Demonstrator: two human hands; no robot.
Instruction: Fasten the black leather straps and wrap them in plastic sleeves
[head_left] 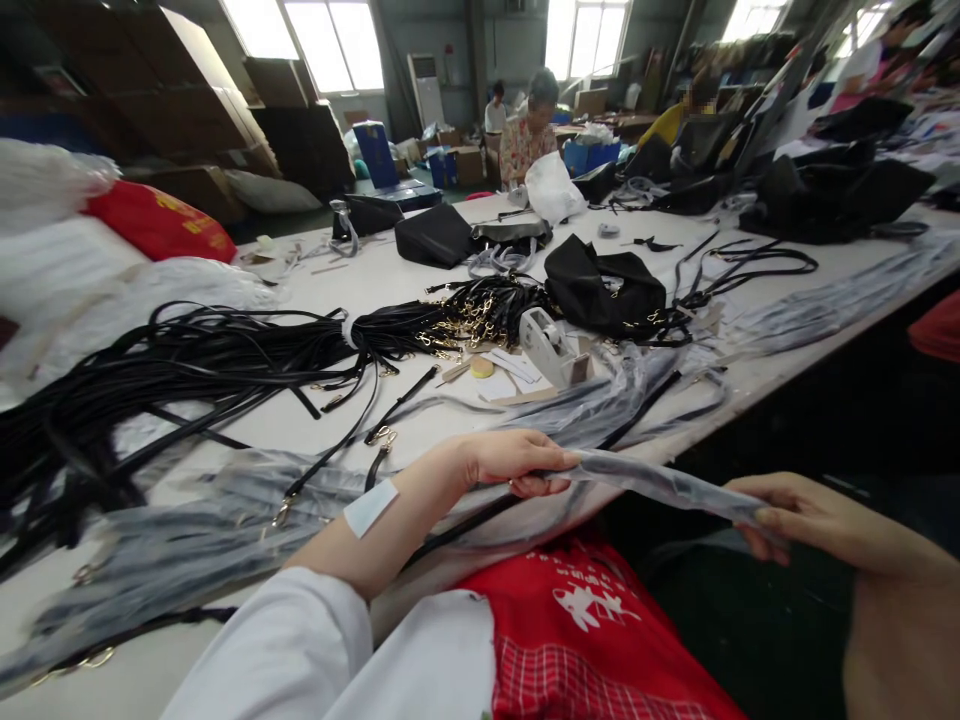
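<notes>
My left hand [514, 462] pinches one end of a long, narrow clear plastic sleeve [660, 483] at the table's front edge. My right hand [799, 515] grips the sleeve's other end, off the table to the right, so it stretches between both hands. A black strap [457, 530] runs under my left wrist. A white patch is stuck on my left forearm. Close by lie more plastic sleeves [210, 530] in a heap on the table.
A big bundle of black straps [225, 360] with gold clasps lies left on the white table [420, 415]. A tape dispenser [551, 347] and black bags [604, 290] sit mid-table. People sit at the far end. A red apron covers my lap.
</notes>
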